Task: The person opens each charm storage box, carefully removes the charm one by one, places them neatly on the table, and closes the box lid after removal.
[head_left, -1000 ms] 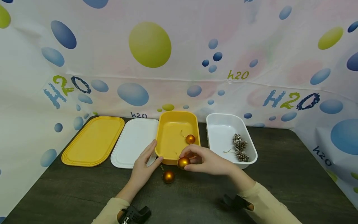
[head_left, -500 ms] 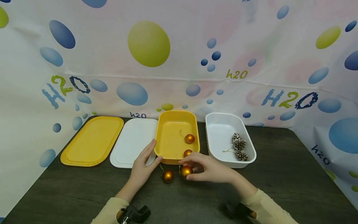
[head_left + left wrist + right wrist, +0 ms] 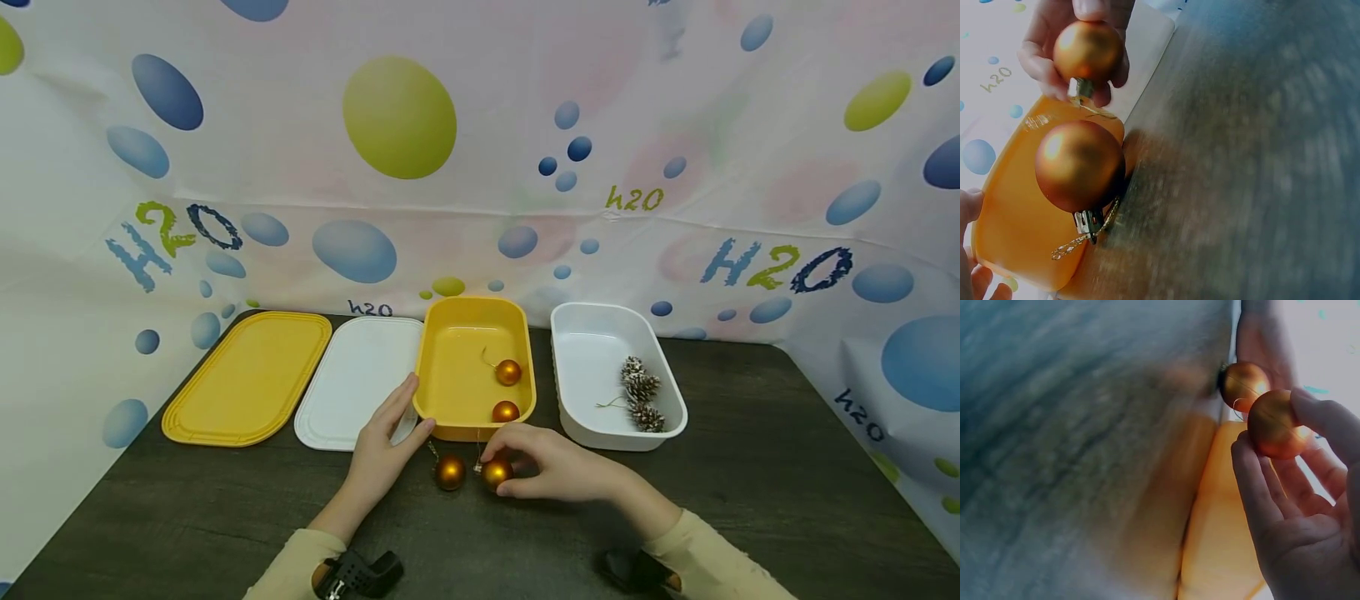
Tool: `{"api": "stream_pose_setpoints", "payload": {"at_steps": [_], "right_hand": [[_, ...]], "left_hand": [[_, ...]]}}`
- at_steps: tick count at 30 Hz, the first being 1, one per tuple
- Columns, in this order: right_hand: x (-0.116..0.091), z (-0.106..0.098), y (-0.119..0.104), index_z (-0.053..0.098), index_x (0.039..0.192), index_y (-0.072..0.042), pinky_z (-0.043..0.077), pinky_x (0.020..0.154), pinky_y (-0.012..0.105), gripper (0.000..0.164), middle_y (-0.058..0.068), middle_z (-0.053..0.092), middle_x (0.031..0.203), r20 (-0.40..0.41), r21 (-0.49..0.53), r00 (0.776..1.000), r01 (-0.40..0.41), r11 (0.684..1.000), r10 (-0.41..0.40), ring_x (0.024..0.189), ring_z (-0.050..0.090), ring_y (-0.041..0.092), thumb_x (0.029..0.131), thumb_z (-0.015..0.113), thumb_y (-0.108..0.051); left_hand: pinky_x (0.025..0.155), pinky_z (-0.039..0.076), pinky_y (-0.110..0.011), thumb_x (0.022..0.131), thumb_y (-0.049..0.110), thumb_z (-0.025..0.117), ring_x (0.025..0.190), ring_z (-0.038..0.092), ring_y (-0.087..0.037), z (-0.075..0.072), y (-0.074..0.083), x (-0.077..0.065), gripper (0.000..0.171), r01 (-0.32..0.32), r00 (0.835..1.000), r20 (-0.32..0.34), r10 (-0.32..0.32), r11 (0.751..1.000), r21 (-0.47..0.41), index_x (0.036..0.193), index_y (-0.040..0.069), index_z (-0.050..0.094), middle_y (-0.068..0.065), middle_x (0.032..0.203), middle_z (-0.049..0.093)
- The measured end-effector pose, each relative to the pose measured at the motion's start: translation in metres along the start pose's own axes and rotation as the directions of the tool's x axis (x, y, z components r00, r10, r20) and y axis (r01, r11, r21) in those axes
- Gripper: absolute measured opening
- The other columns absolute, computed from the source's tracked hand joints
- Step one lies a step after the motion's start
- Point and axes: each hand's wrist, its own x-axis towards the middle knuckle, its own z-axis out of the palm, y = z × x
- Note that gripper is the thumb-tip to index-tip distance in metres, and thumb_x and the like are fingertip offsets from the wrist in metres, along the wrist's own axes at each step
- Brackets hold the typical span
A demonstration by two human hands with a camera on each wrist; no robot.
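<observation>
My right hand (image 3: 555, 467) pinches an orange-gold Christmas bauble (image 3: 497, 474) between thumb and fingers, low over the table just in front of the yellow container (image 3: 457, 358). The thumb presses on one side of this bauble (image 3: 1275, 425) in the right wrist view. A second bauble (image 3: 450, 472) with a gold string lies on the table, left of the held one. My left hand (image 3: 382, 450) touches the container's front left corner, its fingers along the side and thumb at the front. Inside the container are two more baubles, one mid-right (image 3: 507, 372) and one near the front (image 3: 506, 412).
A white container (image 3: 600, 367) to the right holds snow-tipped pine cones (image 3: 642, 392) along its right side. Left of the yellow container lie a white lid (image 3: 352, 375) and a yellow lid (image 3: 251, 375). A printed curtain (image 3: 480, 150) hangs behind the dark table (image 3: 750, 450).
My right hand has moved the bauble down and toward me, away from the yellow container's front rim, uncovering the front bauble inside. My left hand stays at the corner.
</observation>
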Motion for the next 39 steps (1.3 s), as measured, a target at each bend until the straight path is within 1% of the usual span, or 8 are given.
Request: {"api": "stream_pose_setpoints", "payload": {"at_steps": [6,11,18,22,29,39], "right_hand": [[0.0026,0.0034,0.0032,0.059,0.116,-0.015,0.049,0.087,0.024,0.029,-0.006,0.057,0.116,0.032,-0.091,0.999,0.042,0.995,-0.039,0.105,0.054,0.006,0.090,0.069,-0.021],[0.0044,0.0042,0.0035,0.059,0.118,-0.014,0.048,0.087,0.024,0.028,-0.006,0.058,0.116,0.052,-0.127,0.998,0.028,0.992,-0.022,0.104,0.054,0.004,0.092,0.067,-0.022],[0.0058,0.0050,0.0060,0.059,0.120,-0.015,0.047,0.089,0.023,0.028,-0.007,0.058,0.116,0.065,-0.128,0.998,-0.018,0.992,0.027,0.104,0.053,0.004,0.094,0.064,-0.023],[0.0064,0.0051,0.0066,0.059,0.120,-0.014,0.047,0.090,0.023,0.028,-0.007,0.057,0.117,0.070,-0.127,0.997,-0.036,0.991,0.045,0.106,0.053,0.004,0.094,0.064,-0.022],[0.0073,0.0040,0.0066,0.059,0.123,-0.014,0.047,0.091,0.024,0.031,-0.006,0.057,0.120,0.085,-0.113,0.991,-0.094,0.989,0.104,0.108,0.052,0.005,0.093,0.064,-0.021],[0.0061,0.0043,0.0079,0.057,0.127,-0.011,0.046,0.093,0.024,0.035,-0.003,0.056,0.126,0.078,-0.090,0.992,-0.091,0.992,0.098,0.113,0.051,0.006,0.094,0.063,-0.021]], "left_hand": [[0.107,0.030,-0.043,0.089,0.006,0.067,0.138,0.029,-0.033,0.0001,0.0017,0.0002,0.061,0.010,1.000,0.000,-0.010,1.000,-0.005,0.141,-0.006,0.039,-0.019,0.148,0.034],[0.107,0.030,-0.045,0.089,0.006,0.067,0.137,0.029,-0.034,0.0001,0.0027,0.0004,0.061,0.014,1.000,0.004,-0.014,1.000,-0.009,0.141,-0.006,0.039,-0.020,0.149,0.033],[0.107,0.030,-0.047,0.090,0.007,0.067,0.138,0.028,-0.034,-0.0001,0.0019,0.0006,0.061,0.012,1.000,0.009,-0.012,1.000,-0.019,0.142,-0.006,0.038,-0.020,0.149,0.033],[0.107,0.030,-0.045,0.090,0.007,0.067,0.138,0.028,-0.033,-0.0002,0.0004,0.0007,0.061,0.012,1.000,0.009,-0.011,1.000,-0.020,0.142,-0.005,0.038,-0.020,0.149,0.032],[0.107,0.030,-0.046,0.089,0.007,0.067,0.138,0.028,-0.033,0.0000,-0.0014,0.0011,0.061,0.010,1.000,0.005,-0.010,1.000,-0.024,0.142,-0.005,0.038,-0.019,0.149,0.032],[0.106,0.030,-0.045,0.089,0.007,0.067,0.138,0.029,-0.033,-0.0005,-0.0010,0.0007,0.061,0.016,1.000,0.005,-0.016,1.000,-0.012,0.142,-0.005,0.039,-0.018,0.149,0.033]]}}
